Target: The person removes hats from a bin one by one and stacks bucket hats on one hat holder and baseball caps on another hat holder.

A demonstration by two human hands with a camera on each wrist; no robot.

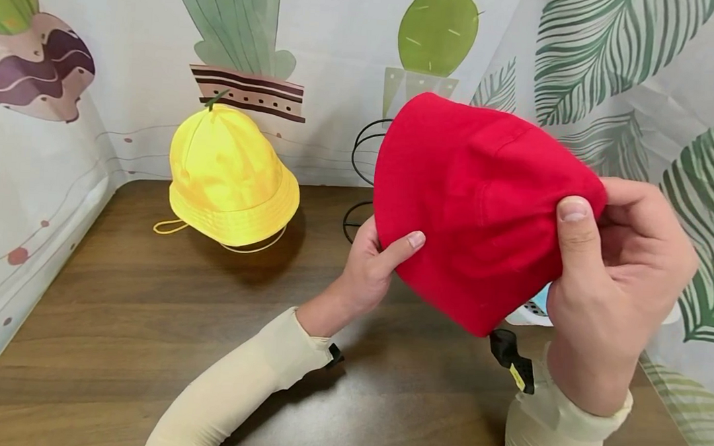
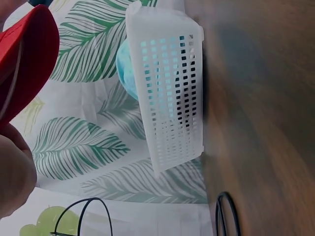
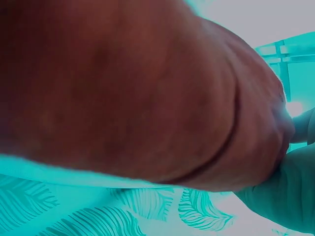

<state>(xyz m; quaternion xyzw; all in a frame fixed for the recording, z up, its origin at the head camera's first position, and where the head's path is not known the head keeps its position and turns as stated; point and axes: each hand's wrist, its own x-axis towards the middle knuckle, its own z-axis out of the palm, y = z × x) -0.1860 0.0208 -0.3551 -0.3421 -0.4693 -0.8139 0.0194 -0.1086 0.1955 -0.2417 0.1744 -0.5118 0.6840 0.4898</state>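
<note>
A red bucket hat (image 1: 467,202) is held up above the table, tilted with its brim toward the left. My left hand (image 1: 369,264) pinches the brim, thumb on the outside and fingers hidden behind the fabric. At the crown, my right hand (image 1: 624,264) grips the cloth between thumb and fingers. The left wrist view catches part of the red brim (image 2: 39,59) and its underside. In the right wrist view my right hand (image 3: 197,108) fills much of the picture, with a piece of the hat (image 3: 280,191) at the right edge.
A yellow bucket hat (image 1: 229,176) with a green stem sits on a wire stand at the back left. Behind the red hat stands a black wire stand (image 1: 360,157). A white perforated basket (image 2: 172,93) with light-blue contents is at the right on the wooden table (image 1: 116,318).
</note>
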